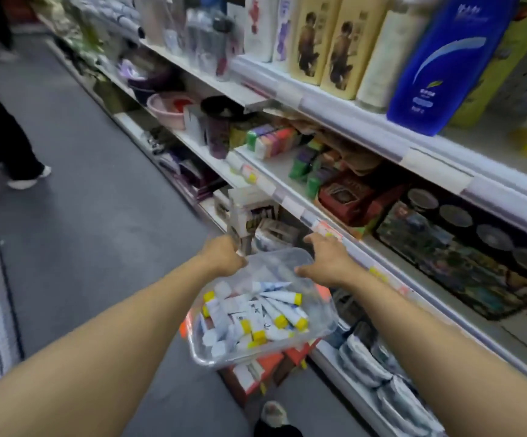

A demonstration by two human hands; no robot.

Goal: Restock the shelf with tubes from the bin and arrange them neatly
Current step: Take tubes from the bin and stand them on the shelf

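Now both hands carry a clear bin [320,313] of tubes [256,320] in the shop aisle beside the shelf [290,187].

Left hand [223,257] curls round the bin's far-left rim; right hand [326,263] grips the far-right rim, fingers stretched toward the shelf's front edge. White tubes with yellow caps lie heaped toward the near end of the bin. Up on the top shelf's front edge stands a blue bottle [445,67]; another person's legs [7,140] show far left.
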